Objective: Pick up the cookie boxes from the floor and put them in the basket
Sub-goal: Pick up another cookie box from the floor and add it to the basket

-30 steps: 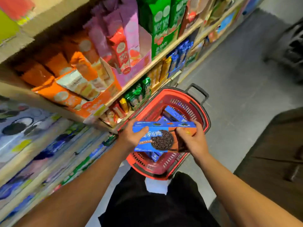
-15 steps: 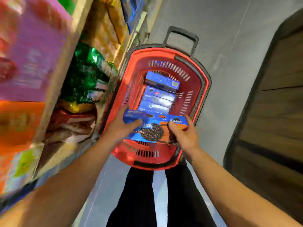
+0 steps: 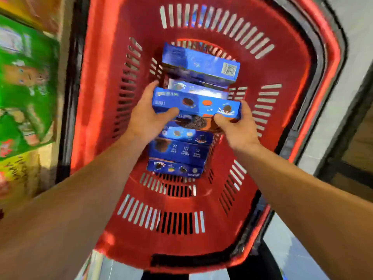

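Observation:
A blue cookie box (image 3: 196, 105) with sandwich-cookie pictures is held level inside the red shopping basket (image 3: 105, 81). My left hand (image 3: 146, 116) grips its left end, thumb over the front face. My right hand (image 3: 237, 126) grips its right end from below. Under and around it, several more blue cookie boxes stand in a row on the basket floor: one at the far end (image 3: 200, 65) with a barcode label, and others nearer me (image 3: 178, 152).
Store shelves with green (image 3: 26, 87) and yellow snack packs (image 3: 18, 176) run along the left, close to the basket. Grey floor (image 3: 351, 33) and a dark wooden panel (image 3: 357, 150) lie to the right.
Both hands have lowered the cookie box down into the basket, over the boxes lying there. The view has dropped much closer to the basket.

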The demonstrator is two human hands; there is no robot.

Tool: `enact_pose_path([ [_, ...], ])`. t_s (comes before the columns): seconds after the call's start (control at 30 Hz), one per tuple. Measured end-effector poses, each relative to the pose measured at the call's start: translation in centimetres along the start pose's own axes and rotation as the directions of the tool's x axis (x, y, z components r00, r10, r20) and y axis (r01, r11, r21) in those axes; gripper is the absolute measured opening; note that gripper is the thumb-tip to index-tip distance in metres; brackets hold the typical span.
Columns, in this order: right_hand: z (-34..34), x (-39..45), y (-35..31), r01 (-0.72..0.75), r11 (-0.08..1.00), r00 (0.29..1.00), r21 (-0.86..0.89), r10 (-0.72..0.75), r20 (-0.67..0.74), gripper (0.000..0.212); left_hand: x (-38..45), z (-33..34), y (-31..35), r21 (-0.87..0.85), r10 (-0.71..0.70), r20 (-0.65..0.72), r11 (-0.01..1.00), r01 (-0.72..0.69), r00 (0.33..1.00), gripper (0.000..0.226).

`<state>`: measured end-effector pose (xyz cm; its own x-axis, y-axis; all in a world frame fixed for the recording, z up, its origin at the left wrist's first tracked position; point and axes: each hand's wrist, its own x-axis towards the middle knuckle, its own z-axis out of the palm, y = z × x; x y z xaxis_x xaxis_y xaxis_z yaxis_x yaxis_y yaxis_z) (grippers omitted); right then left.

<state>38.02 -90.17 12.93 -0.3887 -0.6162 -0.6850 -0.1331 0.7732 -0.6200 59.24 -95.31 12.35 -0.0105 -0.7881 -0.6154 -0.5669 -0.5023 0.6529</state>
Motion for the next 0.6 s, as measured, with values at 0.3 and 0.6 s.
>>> enact_pose_path([
  [0.3, 4.2, 8.2, 2.0, 0.075, 0.972, 0.979, -0.223, -0.115, -0.171, 0.078, 8.5, 4.1, -2.9, 0.043, 0.14, -0.14, 0.99, -0.135, 0.98, 0.08],
  [0.6, 0.9, 0.9, -0.2, 0.208, 0.851, 0.976, -0.483, -0.215, 0.042, 0.083, 1.3, 1.7, 0.0, 0.032, 0.137, -0.13, 0.991, -0.134, 0.982, 0.079],
])
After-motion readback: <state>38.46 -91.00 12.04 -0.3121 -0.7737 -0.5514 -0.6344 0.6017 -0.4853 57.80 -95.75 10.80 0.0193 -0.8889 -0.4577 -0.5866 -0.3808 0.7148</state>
